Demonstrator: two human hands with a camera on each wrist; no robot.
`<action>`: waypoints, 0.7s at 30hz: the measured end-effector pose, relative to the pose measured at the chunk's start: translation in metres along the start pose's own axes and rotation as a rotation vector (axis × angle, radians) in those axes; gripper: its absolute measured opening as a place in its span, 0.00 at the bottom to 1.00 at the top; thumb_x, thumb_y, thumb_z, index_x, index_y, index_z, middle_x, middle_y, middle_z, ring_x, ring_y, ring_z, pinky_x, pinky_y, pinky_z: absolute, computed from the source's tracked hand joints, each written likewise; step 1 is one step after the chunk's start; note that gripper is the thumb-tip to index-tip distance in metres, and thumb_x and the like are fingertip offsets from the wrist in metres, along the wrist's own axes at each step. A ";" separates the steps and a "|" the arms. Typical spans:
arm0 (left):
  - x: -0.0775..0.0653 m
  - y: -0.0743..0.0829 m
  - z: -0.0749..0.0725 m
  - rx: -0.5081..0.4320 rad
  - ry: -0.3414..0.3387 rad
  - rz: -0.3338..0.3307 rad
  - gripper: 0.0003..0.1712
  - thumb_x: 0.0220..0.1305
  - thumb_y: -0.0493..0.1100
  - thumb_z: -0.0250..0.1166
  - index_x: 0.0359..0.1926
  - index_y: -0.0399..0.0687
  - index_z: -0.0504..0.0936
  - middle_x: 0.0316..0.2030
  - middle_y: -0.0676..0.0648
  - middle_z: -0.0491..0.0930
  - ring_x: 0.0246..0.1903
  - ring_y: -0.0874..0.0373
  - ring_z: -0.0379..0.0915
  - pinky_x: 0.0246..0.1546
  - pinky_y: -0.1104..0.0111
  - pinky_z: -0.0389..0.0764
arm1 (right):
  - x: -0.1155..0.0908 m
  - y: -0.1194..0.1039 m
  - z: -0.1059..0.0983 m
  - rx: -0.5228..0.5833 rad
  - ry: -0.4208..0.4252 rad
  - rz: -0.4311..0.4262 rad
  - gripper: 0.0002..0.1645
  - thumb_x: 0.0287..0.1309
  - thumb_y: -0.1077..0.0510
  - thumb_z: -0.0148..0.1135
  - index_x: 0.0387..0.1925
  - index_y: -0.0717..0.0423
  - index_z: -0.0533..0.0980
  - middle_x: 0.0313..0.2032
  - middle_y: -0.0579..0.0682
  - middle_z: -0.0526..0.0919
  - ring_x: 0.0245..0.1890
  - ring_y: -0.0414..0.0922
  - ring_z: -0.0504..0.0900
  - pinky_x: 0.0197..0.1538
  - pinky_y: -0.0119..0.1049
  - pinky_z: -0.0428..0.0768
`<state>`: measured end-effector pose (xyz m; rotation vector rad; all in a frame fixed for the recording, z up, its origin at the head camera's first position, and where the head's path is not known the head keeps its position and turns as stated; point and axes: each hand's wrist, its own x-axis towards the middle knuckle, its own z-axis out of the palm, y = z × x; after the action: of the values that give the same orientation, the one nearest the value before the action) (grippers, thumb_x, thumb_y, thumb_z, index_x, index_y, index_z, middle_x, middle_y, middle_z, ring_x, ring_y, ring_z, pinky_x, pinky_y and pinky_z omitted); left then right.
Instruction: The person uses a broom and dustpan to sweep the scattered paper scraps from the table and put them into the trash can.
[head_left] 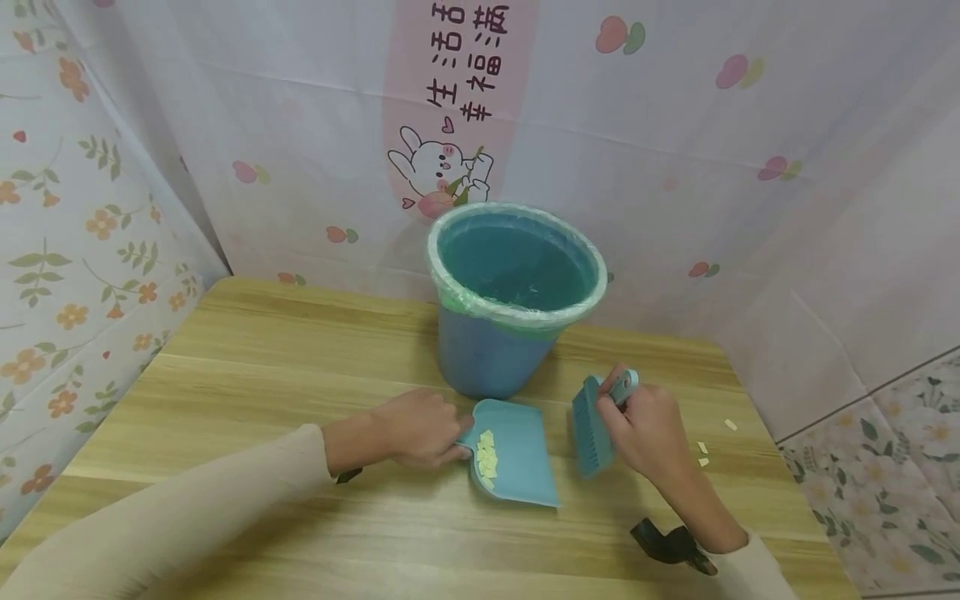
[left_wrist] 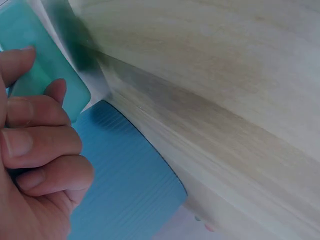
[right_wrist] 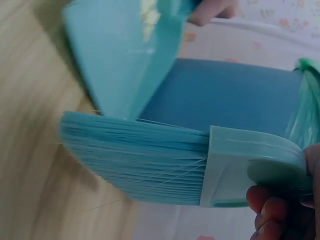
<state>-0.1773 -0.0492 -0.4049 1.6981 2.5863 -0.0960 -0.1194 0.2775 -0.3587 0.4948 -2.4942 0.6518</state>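
Observation:
My left hand [head_left: 427,429] grips the handle of a light-blue dustpan [head_left: 525,454]. Pale yellow chips [head_left: 487,458] lie heaped in the pan toward its handle end. To the right, my right hand [head_left: 648,425] holds a matching blue brush [head_left: 592,429], its bristles pointing down beside the pan's open edge. In the right wrist view the brush's long bristles [right_wrist: 135,157] overlap the dustpan's edge. Curled fingers [left_wrist: 45,145] of the left hand show in the left wrist view, with the pan's underside [left_wrist: 45,60] beyond them.
Behind the dustpan stands a blue bucket [head_left: 487,358] with a clear liner over its rim. A few loose yellow chips [head_left: 702,448] lie on the wooden table [head_left: 300,367] right of my right hand. Patterned curtains [head_left: 675,167] hang close behind the table.

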 end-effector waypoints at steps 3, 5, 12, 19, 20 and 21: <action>-0.001 -0.001 -0.004 0.013 0.030 0.023 0.23 0.84 0.59 0.58 0.45 0.44 0.82 0.24 0.51 0.78 0.26 0.52 0.82 0.30 0.59 0.84 | -0.004 0.006 0.000 -0.024 -0.025 -0.007 0.10 0.62 0.69 0.57 0.29 0.54 0.78 0.14 0.32 0.62 0.14 0.29 0.56 0.18 0.33 0.58; -0.002 -0.001 -0.007 0.027 0.057 0.038 0.22 0.84 0.58 0.58 0.45 0.44 0.81 0.23 0.52 0.76 0.24 0.53 0.81 0.27 0.60 0.83 | -0.007 0.009 0.002 -0.035 -0.034 -0.005 0.09 0.62 0.68 0.57 0.30 0.54 0.78 0.14 0.32 0.63 0.15 0.30 0.58 0.19 0.33 0.60; -0.003 0.000 -0.031 0.003 0.092 0.049 0.21 0.84 0.57 0.58 0.43 0.45 0.79 0.23 0.52 0.74 0.22 0.53 0.77 0.23 0.61 0.78 | -0.012 0.019 0.008 -0.034 -0.062 0.002 0.08 0.64 0.68 0.57 0.32 0.56 0.78 0.15 0.33 0.64 0.15 0.30 0.57 0.18 0.33 0.61; -0.007 -0.001 -0.067 0.014 0.070 0.045 0.21 0.84 0.58 0.58 0.43 0.44 0.78 0.21 0.52 0.71 0.19 0.54 0.71 0.21 0.62 0.71 | -0.012 0.023 0.010 -0.014 -0.051 0.008 0.09 0.65 0.68 0.58 0.31 0.56 0.79 0.15 0.32 0.62 0.16 0.30 0.56 0.19 0.33 0.60; -0.008 0.000 -0.072 0.021 0.076 0.051 0.21 0.84 0.58 0.58 0.43 0.44 0.78 0.21 0.52 0.71 0.19 0.54 0.70 0.20 0.62 0.70 | -0.012 0.023 0.010 -0.014 -0.049 0.006 0.09 0.65 0.68 0.58 0.31 0.56 0.79 0.15 0.32 0.62 0.16 0.30 0.57 0.19 0.33 0.61; -0.009 0.000 -0.077 0.026 0.081 0.056 0.21 0.84 0.58 0.58 0.43 0.44 0.78 0.20 0.52 0.71 0.18 0.54 0.69 0.20 0.63 0.69 | -0.012 0.023 0.010 -0.016 -0.049 0.005 0.09 0.65 0.68 0.57 0.31 0.55 0.79 0.15 0.32 0.62 0.17 0.31 0.58 0.19 0.33 0.61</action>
<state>-0.1744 -0.0513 -0.3274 1.8184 2.6025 -0.0602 -0.1242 0.2939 -0.3813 0.5043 -2.5450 0.6277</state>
